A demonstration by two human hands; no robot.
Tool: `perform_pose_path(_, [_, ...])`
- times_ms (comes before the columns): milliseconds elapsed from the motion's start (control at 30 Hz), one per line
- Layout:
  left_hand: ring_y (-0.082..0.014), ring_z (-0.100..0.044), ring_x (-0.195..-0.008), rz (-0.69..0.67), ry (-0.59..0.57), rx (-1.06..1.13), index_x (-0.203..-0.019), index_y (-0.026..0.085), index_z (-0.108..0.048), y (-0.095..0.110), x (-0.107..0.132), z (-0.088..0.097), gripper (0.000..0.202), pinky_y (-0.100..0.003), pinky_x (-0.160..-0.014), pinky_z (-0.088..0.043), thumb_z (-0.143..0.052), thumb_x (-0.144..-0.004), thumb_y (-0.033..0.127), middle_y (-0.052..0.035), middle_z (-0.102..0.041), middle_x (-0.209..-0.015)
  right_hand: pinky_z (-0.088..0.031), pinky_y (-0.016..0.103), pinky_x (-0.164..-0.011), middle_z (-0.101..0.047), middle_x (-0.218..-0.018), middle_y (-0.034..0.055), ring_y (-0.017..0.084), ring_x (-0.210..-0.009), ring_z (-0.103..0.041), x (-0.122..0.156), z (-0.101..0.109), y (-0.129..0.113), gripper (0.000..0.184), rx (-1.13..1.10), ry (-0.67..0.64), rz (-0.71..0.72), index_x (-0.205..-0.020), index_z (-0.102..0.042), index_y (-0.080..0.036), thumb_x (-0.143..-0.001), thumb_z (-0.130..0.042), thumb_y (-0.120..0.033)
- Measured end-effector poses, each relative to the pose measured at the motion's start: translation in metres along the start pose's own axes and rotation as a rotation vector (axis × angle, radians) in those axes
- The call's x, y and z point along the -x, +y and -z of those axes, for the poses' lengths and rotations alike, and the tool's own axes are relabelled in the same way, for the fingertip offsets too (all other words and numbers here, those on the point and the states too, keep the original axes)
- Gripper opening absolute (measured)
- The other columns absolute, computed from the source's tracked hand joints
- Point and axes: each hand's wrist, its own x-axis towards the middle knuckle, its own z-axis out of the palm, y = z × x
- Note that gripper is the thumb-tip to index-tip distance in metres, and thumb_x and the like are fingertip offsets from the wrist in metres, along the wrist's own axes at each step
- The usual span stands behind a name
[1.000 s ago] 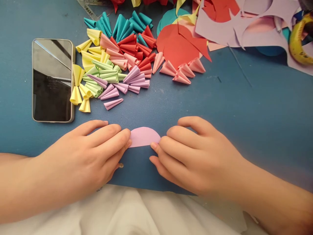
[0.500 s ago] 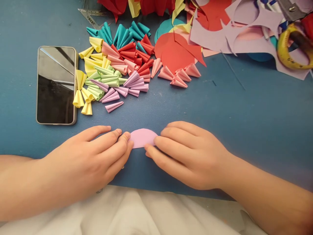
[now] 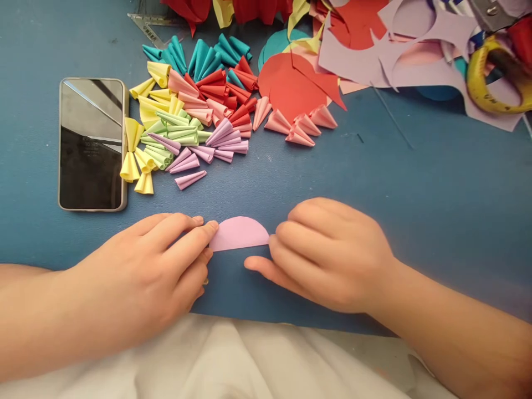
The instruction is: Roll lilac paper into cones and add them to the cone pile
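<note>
A lilac paper half-circle (image 3: 240, 233) lies on the blue table between my hands, its straight edge towards me and its curve facing away. My left hand (image 3: 166, 266) holds the left corner, with fingertips pressed on it. At the right corner, the curled fingers of my right hand (image 3: 328, 255) grip the tip, while the thumb sticks out below the straight edge, apart from the paper. Beyond them lies a pile of small rolled paper cones, including purple cones (image 3: 191, 163), green cones (image 3: 180, 133), yellow cones (image 3: 133, 133) and teal cones (image 3: 201, 58).
A phone (image 3: 92, 149) lies left of the cones. Several pink cones (image 3: 299, 133) sit by red paper circles (image 3: 291, 83). Cut lilac scraps (image 3: 349, 55), a yellow tape roll (image 3: 477, 83) and a clear set square (image 3: 145, 27) are at the back. White cloth (image 3: 233, 360) lies below the table edge.
My right thumb has come off the paper and the right fingers have curled more. My left fingers have drawn back slightly, so more of the half-circle shows. The view has shifted a little.
</note>
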Motion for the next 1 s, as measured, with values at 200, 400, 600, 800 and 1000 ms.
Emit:
perform_pose_path(200, [-0.0339,-0.069,-0.106,0.054,0.003,0.038,-0.104,0.014,-0.078,-0.004,-0.005,0.004,0.025,-0.053,-0.087,-0.064,-0.061,-0.108,0.034,-0.0166,-0.075,-0.131,-0.049,0.041,-0.07,-0.076,-0.089,0.0099,0.026,-0.081,-0.061,-0.002,-0.01,0.005,0.038,0.072,0.036,-0.03,-0.112,-0.077,-0.009,-0.107,-0.068,-0.046])
perform_pose_path(400, [-0.0303,-0.061,-0.102,0.039,0.024,0.22,-0.104,0.016,-0.074,-0.024,-0.011,0.001,0.026,-0.052,-0.088,-0.058,-0.064,-0.108,0.039,-0.0158,-0.071,-0.129,-0.051,0.038,-0.069,-0.076,-0.094,0.0131,0.023,-0.079,-0.062,0.001,-0.011,0.0,0.043,0.032,-0.014,-0.111,-0.123,-0.073,-0.003,-0.111,-0.062,-0.042])
perform_pose_path(600, [-0.025,-0.064,-0.099,0.064,0.084,0.297,-0.106,0.016,-0.067,-0.031,-0.014,-0.004,0.005,-0.044,-0.093,-0.057,-0.064,-0.106,0.02,-0.0126,-0.074,-0.12,-0.049,0.038,-0.068,-0.074,-0.091,0.0122,0.024,-0.078,-0.062,0.003,-0.011,-0.001,0.031,-0.028,0.006,-0.127,-0.116,-0.075,-0.004,-0.108,-0.068,-0.034])
perform_pose_path(800, [-0.0246,-0.068,-0.101,0.069,0.102,0.301,-0.122,0.015,-0.066,-0.032,-0.015,-0.006,0.018,-0.042,-0.096,-0.059,-0.064,-0.105,0.019,-0.0122,-0.076,-0.118,-0.046,0.035,-0.067,-0.074,-0.091,0.0097,0.021,-0.077,-0.059,0.003,-0.009,-0.003,0.029,0.019,0.012,-0.091,-0.123,-0.076,-0.007,-0.107,-0.069,-0.031])
perform_pose_path(1000, [-0.0242,-0.068,-0.102,0.079,0.092,0.281,-0.131,0.018,-0.067,-0.031,-0.015,-0.004,0.025,-0.043,-0.097,-0.061,-0.064,-0.107,0.023,-0.0106,-0.075,-0.119,-0.047,0.035,-0.063,-0.072,-0.088,0.0086,0.02,-0.074,-0.058,0.005,-0.008,-0.004,0.033,0.045,0.008,-0.076,-0.126,-0.074,-0.005,-0.107,-0.07,-0.031])
